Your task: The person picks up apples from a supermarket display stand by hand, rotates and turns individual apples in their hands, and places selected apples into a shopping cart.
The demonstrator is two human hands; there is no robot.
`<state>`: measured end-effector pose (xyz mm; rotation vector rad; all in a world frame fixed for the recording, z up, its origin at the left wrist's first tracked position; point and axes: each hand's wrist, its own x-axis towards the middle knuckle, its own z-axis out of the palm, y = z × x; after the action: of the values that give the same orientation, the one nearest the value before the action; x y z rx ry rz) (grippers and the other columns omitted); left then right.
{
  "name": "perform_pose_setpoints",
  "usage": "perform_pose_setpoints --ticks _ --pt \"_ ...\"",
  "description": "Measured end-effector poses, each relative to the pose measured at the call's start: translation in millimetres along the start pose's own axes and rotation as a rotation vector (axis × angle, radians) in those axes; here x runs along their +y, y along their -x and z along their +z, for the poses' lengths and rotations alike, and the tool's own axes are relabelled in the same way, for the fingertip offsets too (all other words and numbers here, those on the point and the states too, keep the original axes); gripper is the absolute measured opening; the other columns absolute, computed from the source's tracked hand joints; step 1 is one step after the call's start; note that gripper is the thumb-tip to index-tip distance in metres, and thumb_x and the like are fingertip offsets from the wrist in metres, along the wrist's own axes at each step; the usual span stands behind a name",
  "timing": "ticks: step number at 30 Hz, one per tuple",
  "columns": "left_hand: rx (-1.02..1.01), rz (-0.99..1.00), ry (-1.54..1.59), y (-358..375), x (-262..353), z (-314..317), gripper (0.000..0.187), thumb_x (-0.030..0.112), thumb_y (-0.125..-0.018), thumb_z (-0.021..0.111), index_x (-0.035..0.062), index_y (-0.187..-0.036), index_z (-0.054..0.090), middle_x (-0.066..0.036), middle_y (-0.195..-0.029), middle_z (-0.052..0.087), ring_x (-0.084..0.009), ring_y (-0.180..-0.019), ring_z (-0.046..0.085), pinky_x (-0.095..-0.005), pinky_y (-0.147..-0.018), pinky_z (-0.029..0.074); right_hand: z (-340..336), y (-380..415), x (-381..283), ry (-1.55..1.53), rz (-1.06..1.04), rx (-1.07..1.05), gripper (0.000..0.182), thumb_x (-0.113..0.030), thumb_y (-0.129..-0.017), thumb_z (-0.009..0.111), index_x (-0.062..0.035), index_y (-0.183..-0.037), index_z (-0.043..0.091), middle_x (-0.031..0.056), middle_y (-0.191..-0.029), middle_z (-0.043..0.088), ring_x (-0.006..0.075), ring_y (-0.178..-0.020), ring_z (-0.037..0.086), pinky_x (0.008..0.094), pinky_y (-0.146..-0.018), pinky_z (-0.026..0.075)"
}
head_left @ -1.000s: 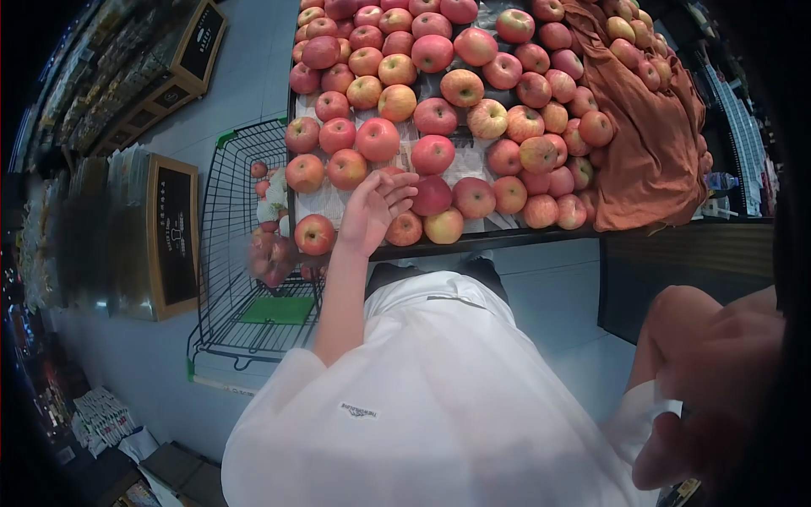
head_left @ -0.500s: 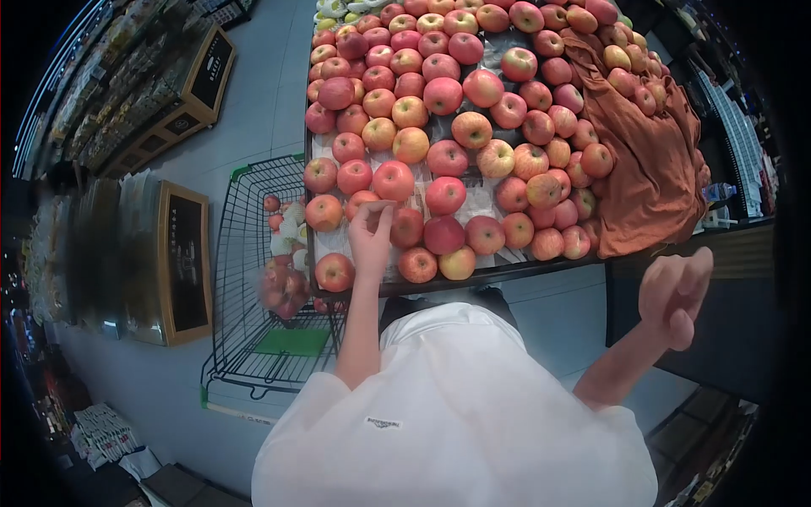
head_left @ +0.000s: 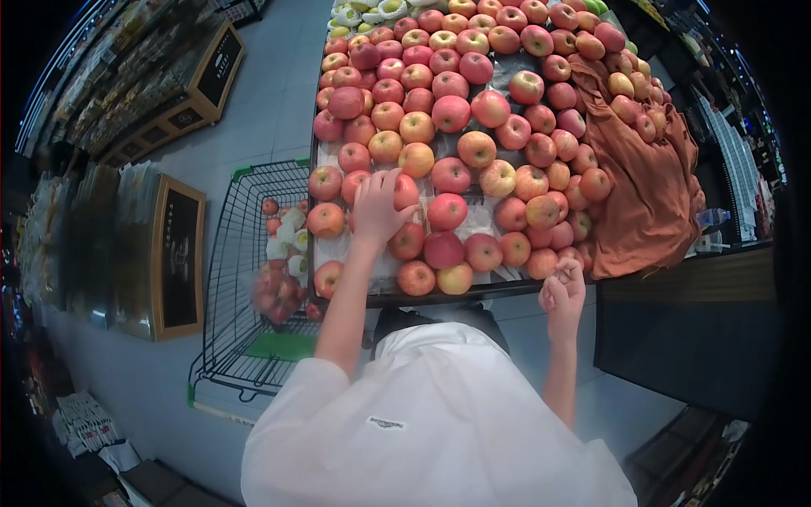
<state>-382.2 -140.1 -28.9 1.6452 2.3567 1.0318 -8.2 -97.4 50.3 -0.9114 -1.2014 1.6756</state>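
Observation:
My left hand [head_left: 379, 211] reaches over the front left of the apple display. Its fingers lie along the left side of a red apple [head_left: 405, 193] and its thumb is at the near side, so the hand is closed around it. Other apples [head_left: 406, 242] lie close beside the wrist, and one behind the hand is partly covered. My right hand [head_left: 564, 291] is at the display's front edge, just below the apples [head_left: 542, 264] there. Its fingers are curled in, with nothing visible in them.
A wire shopping cart [head_left: 221, 279] stands left of the display, holding a bag of apples [head_left: 280, 291] and foam-netted fruit [head_left: 283, 241]. An orange-brown cloth [head_left: 646, 194] drapes over the display's right side. Shelves with chalkboard signs [head_left: 180, 253] stand further left.
My left hand has moved forward from a pinched pose onto the red apple. My right hand has swung inward from the far right to the display's front edge.

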Motion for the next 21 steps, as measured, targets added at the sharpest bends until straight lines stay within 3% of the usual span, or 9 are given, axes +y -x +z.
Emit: perform_pose_setpoints --ticks 2,5,6,9,10,13,17,18,21 --pt "0.034 0.009 0.112 0 -2 -7 0.074 0.029 -0.08 0.091 0.007 -0.142 0.057 -0.015 -0.135 0.063 -0.0353 -0.123 0.062 -0.0458 -0.107 0.052 18 -2 2 0.041 0.002 0.016 0.02 0.003 -0.101 0.059 -0.0083 -0.117 0.053 -0.0033 -0.083 0.053 0.0023 -0.057 0.043 0.0202 -0.049 0.032" --pt "0.163 -0.258 1.15 7 2 -2 0.066 0.038 -0.092 0.082 0.0042 -0.143 0.055 -0.016 -0.134 0.064 -0.0316 -0.121 0.064 -0.045 -0.107 0.052 43 7 15 0.071 0.056 -0.073 0.016 0.002 -0.102 0.058 -0.0079 -0.114 0.054 -0.0036 -0.076 0.052 0.0022 -0.058 0.045 0.0203 -0.05 0.033" --pt "0.171 -0.461 1.535 13 10 -5 0.066 0.052 -0.102 0.065 0.0022 -0.144 0.054 -0.017 -0.132 0.064 -0.03 -0.116 0.066 -0.0456 -0.102 0.054 53 12 18 0.068 0.09 -0.096 0.014 0.002 -0.103 0.058 -0.0073 -0.113 0.054 -0.0037 -0.075 0.052 0.0024 -0.059 0.045 0.0205 -0.05 0.034" --pt "-0.22 -0.339 2.56 40 30 -19 0.073 0.061 -0.104 0.055 0.001 -0.145 0.052 -0.02 -0.129 0.064 -0.0319 -0.11 0.066 -0.0464 -0.098 0.056 67 20 31 0.11 0.151 -0.206 0.016 0.001 -0.102 0.059 -0.0075 -0.114 0.054 -0.004 -0.074 0.055 0.0028 -0.058 0.046 0.0202 -0.052 0.033" --pt "-0.219 -0.298 2.652 45 36 -17 0.074 0.065 -0.104 0.052 0.0014 -0.143 0.054 -0.022 -0.126 0.064 -0.033 -0.102 0.067 -0.0462 -0.091 0.058 67 20 32 0.123 0.154 -0.217 0.016 0.001 -0.102 0.059 -0.0073 -0.115 0.055 -0.0039 -0.074 0.055 0.0028 -0.058 0.046 0.0201 -0.052 0.033" --pt "-0.066 -0.49 2.462 62 35 -22 0.075 0.066 -0.104 0.05 0.0013 -0.142 0.054 -0.022 -0.125 0.065 -0.0334 -0.103 0.068 -0.0458 -0.088 0.059 63 13 30 0.156 0.144 -0.232 0.017 0.0 -0.103 0.059 -0.0065 -0.117 0.055 -0.0038 -0.075 0.056 0.0029 -0.059 0.047 0.0198 -0.053 0.034" --pt "0.29 -0.433 1.162 44 13 -11 0.056 0.043 -0.102 0.069 0.0033 -0.139 0.056 -0.018 -0.126 0.068 -0.0317 -0.114 0.069 -0.0435 -0.094 0.06 57 -1 22 0.185 0.127 -0.217 0.02 0.0 -0.103 0.059 -0.0056 -0.122 0.054 -0.0039 -0.077 0.056 0.003 -0.062 0.049 0.0193 -0.054 0.035" --pt "0.318 -0.285 1.051 34 16 -17 0.055 0.03 -0.095 0.081 0.0055 -0.138 0.057 -0.014 -0.126 0.069 -0.0303 -0.114 0.069 -0.0436 -0.096 0.059 57 0 20 0.195 0.136 -0.209 0.021 0.0 -0.103 0.059 -0.0054 -0.123 0.054 -0.0038 -0.078 0.056 0.0031 -0.063 0.049 0.0193 -0.054 0.035" --pt "0.175 -0.215 0.356 13 28 -35 0.063 0.031 -0.089 0.087 0.0085 -0.139 0.057 -0.011 -0.131 0.067 -0.0318 -0.117 0.068 -0.0463 -0.099 0.058 53 -2 26 0.194 0.147 -0.222 0.026 0.0 -0.103 0.062 -0.0043 -0.127 0.052 -0.0028 -0.082 0.058 0.0038 -0.066 0.053 0.0188 -0.056 0.04"
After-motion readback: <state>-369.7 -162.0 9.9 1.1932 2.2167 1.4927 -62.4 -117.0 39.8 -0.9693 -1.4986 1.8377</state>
